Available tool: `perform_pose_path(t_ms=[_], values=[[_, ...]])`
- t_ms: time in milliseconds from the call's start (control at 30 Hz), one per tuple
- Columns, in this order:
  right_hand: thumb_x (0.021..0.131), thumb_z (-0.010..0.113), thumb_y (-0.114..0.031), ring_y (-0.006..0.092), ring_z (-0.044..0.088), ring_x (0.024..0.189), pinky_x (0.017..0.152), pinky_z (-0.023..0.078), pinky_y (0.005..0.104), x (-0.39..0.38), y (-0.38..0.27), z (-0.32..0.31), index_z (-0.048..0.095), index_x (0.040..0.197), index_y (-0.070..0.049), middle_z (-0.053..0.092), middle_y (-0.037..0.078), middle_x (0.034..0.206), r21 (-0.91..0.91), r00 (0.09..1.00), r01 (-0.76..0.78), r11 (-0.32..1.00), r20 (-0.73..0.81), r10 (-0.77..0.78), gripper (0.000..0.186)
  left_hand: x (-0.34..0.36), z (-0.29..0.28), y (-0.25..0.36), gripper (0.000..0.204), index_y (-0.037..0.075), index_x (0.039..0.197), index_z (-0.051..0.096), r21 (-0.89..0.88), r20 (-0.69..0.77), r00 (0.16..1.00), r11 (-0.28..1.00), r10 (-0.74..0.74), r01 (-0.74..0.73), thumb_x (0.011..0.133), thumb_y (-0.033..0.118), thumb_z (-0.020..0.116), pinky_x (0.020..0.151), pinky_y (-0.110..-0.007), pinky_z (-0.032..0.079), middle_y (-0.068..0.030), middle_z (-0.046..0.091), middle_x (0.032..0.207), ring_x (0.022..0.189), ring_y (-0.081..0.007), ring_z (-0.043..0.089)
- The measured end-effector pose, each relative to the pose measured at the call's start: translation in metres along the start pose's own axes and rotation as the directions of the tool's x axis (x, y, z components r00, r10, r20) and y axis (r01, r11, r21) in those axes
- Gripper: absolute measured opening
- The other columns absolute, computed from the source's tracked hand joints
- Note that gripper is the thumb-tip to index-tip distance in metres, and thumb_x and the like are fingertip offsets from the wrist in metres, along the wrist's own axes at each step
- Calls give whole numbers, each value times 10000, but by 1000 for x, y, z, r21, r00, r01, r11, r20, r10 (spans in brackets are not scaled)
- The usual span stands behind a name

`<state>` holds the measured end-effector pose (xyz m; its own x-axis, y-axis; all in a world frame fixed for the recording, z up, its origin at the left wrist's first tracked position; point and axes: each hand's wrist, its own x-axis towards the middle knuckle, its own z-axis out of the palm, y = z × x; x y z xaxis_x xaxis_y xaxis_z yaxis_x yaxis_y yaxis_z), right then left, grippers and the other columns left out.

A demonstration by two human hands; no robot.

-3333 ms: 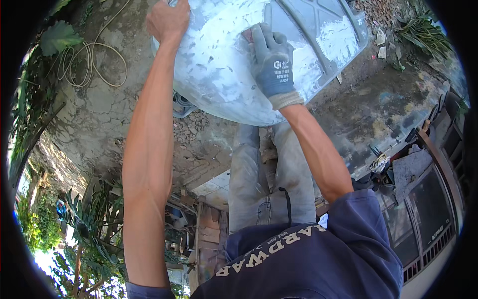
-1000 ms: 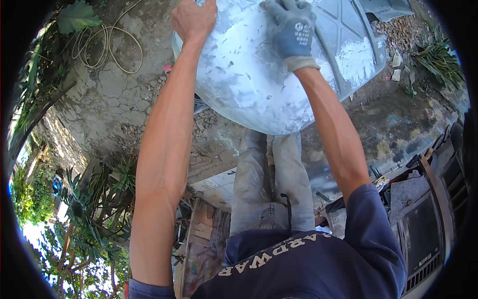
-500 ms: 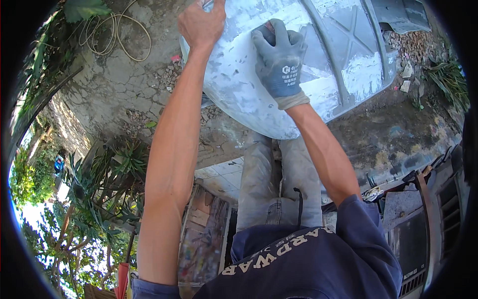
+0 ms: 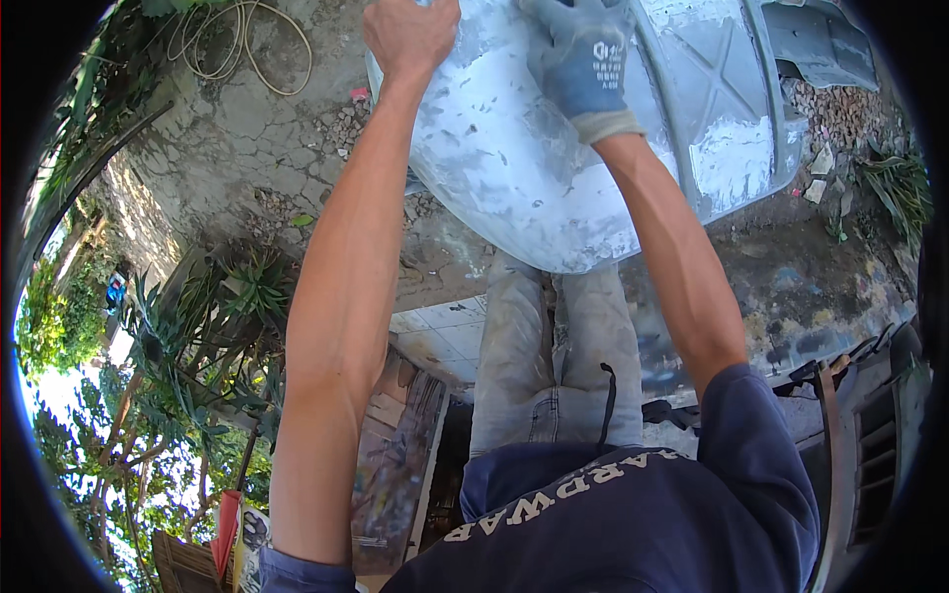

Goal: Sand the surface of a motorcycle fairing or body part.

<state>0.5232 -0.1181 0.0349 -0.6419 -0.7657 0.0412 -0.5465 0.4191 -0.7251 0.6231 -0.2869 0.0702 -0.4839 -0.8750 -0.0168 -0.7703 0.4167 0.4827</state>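
Observation:
A large curved grey panel (image 4: 514,178) with chalky white patches, raised ribs and an X-shaped pressing lies before me, its rounded edge towards my legs. My bare left hand (image 4: 410,38) is closed at the panel's far left edge; its fingertips run out of the picture, so what they grip is hidden. My right hand (image 4: 585,64), in a grey-blue work glove with a beige cuff, presses on the panel's face with bent fingers. The top edge of the view cuts off those fingertips, and whatever lies under them cannot be made out now.
Cracked concrete ground (image 4: 257,148) with gravel is at the left, with a coiled pale hose (image 4: 242,44). Another grey panel piece (image 4: 820,44) lies at the far right beside a rubble heap (image 4: 840,119). Plants (image 4: 237,306) stand on the left.
My right hand has slid away from me over the panel, towards the top edge of the view. A dark reddish thing seen at its fingers before is now out of sight. The left hand stays at the panel's edge.

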Motion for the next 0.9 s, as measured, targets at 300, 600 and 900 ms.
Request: perform_pose_path(t_ms=[300,600,900], values=[[808,782,-106,327,610,1064,971,467,480,-29,-42,-21,843,993,-225,723,36,1252,-188,992,91,978,-68,-105,228,-2,-2,-2,642,-32,830,731,35,-25,1000,999,14,-13,974,593,734,753,-574,523,-321,697,794,804,-518,713],[784,748,-120,343,607,1048,877,480,503,-65,-43,-25,789,1024,-191,657,36,1239,-100,990,97,990,-94,-106,254,-1,-3,-6,646,-49,851,725,36,-75,996,998,56,-54,983,583,727,782,-583,527,-333,708,837,854,-535,711],[800,775,-146,344,621,1028,920,482,481,-56,-72,2,834,1001,-203,712,67,1171,-212,979,-33,977,-204,-11,217,-1,-10,-2,632,-44,869,734,-17,28,999,1000,18,-17,996,575,712,792,-568,531,-318,721,842,866,-525,720]])
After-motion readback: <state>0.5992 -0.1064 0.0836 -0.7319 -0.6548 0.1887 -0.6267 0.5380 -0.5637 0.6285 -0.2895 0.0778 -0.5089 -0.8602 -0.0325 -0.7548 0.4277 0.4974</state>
